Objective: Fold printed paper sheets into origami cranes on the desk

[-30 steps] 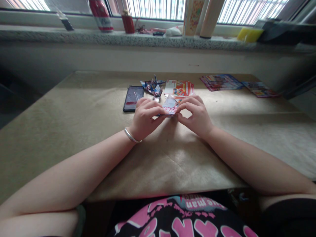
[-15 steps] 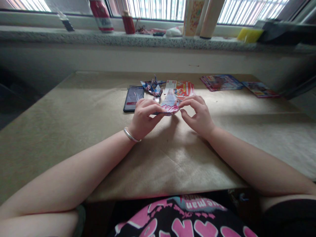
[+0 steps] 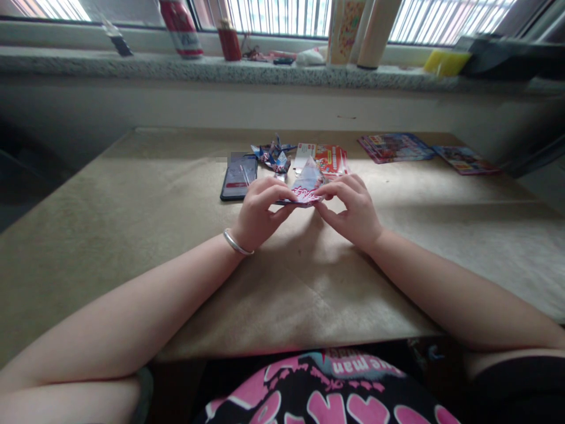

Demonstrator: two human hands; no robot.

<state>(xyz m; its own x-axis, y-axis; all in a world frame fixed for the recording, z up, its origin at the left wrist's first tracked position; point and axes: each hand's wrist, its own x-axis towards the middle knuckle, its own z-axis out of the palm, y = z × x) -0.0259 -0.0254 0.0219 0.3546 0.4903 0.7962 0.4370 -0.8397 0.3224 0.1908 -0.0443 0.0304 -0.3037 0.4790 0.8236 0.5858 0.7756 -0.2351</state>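
Observation:
Between both hands, just above the table, is a folded piece of printed paper (image 3: 308, 184) with a pointed top and pink-and-white lettering along its near edge. My left hand (image 3: 262, 209) pinches its left side between thumb and fingers. On the other side, my right hand (image 3: 353, 206) has thumb and index finger closed on the right edge. A phone (image 3: 241, 176) lies face up beyond my left hand. Behind the paper are several small blue folded paper shapes (image 3: 274, 158) and a red-and-white stack of printed cards (image 3: 329, 159).
At the table's (image 3: 132, 218) back right lie a fanned stack of colourful cards (image 3: 396, 147) and a smaller pile (image 3: 467, 160). On the stone windowsill (image 3: 273, 73) stand a red-and-white can (image 3: 180, 29), a red bottle (image 3: 229, 41), a tall carton (image 3: 346, 32) and a yellow object (image 3: 446, 62).
My right thumb and fingers have closed on the paper's right edge, where they were apart before. The paper's right side now lies flatter. My left hand keeps its grip.

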